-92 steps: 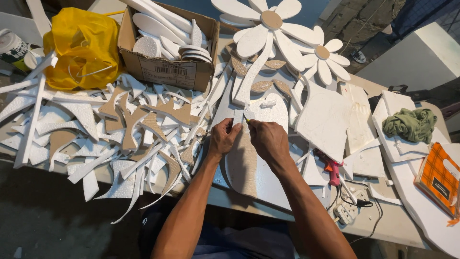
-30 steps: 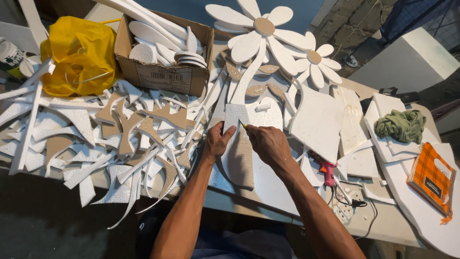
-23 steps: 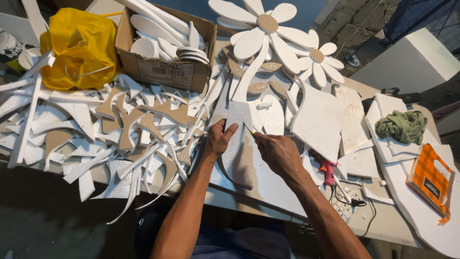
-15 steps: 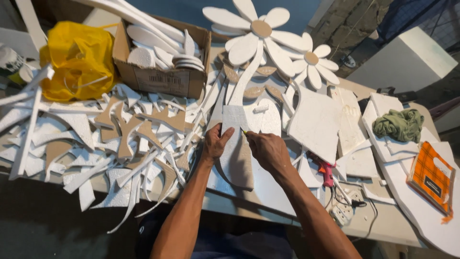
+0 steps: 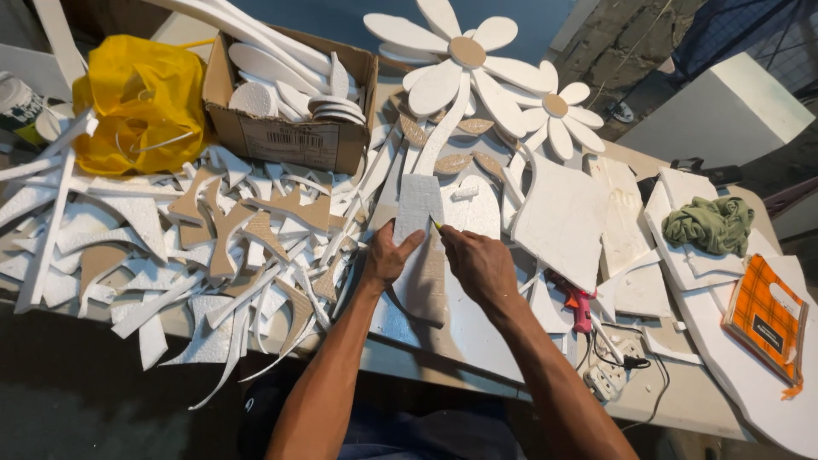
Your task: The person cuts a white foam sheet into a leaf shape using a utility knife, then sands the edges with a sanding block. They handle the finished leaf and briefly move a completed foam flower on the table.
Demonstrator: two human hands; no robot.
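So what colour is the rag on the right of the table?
Olive green; the crumpled rag on white foam shows best in the head view.

The right hand (image 5: pixel 481 266) hides most of the small cutting tool (image 5: pixel 435 225); its blade is indiscernible.

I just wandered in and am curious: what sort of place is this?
Probably a craft workshop for foam decorations. The table holds finished white foam daisies, a heap of foam offcuts and a glue gun, while the left hand steadies a foam strip.
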